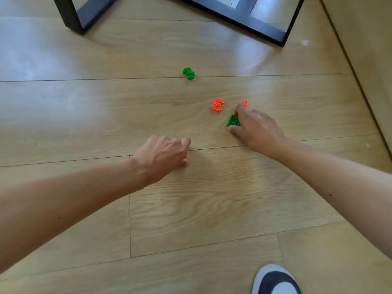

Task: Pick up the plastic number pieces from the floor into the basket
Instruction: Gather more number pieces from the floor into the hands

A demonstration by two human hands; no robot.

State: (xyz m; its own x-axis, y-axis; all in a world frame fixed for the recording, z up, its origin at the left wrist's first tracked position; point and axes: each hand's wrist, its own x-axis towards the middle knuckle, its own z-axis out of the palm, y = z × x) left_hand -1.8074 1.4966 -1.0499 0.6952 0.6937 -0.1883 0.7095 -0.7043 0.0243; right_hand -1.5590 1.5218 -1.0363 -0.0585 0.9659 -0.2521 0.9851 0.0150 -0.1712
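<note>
The right hand (pixel 254 126) is pinching a green piece (pixel 233 120) on the floor (pixel 106 113) at the right, the left hand (pixel 163 154) is curling round what seems an orange bit (pixel 186 155), and an orange 3 (pixel 217 105) and a far green 3 (pixel 188 73) are waiting loose; no basket is showing.

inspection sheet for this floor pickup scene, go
surface: wood plank floor
job's things: far green piece lies alone; orange piece lies beside the right hand; near green piece is in that hand; second orange piece is partly hidden behind its fingertips; basket not in view
clutter: nothing seen
hands: right hand pinches the near green piece; left hand curled, orange sliver at its fingers, grip unclear
cables: nothing seen
surroundings: black frame legs, shoe, beige wall
</note>
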